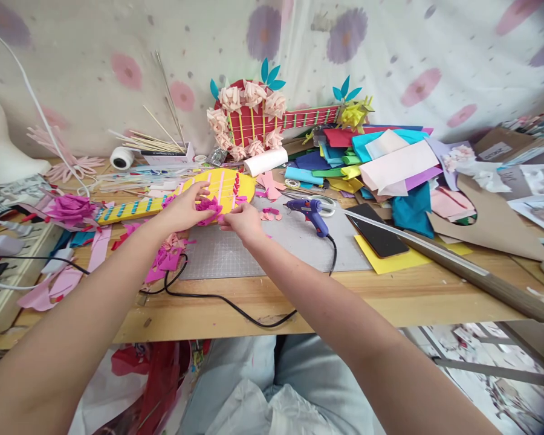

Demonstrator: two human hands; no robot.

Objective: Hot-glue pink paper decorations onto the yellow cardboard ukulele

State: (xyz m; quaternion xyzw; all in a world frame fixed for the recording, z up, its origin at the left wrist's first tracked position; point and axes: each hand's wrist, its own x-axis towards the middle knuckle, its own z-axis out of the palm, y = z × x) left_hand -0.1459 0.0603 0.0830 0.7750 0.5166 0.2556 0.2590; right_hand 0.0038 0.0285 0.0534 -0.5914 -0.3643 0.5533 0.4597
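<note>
A yellow paper guitar (217, 181) lies on the grey cutting mat (290, 241), with pink strips along its body and blue bars on its neck. Magenta paper petals form a flower (211, 209) on its near side. My left hand (185, 206) rests over the guitar beside this flower, its fingers apart. At the body's near edge is my right hand (243, 222), fingers pinched together; what lies between them is hidden. A purple glue gun (310, 211) lies on the mat to the right, its black cord running toward the table edge.
Behind stands a red paper guitar (294, 118) with pale roses. Colored paper (394, 157) is heaped at the right, near a black phone (378, 229) and a long metal ruler (417, 241). Pink scraps (167, 257) and a power strip (13, 272) lie left.
</note>
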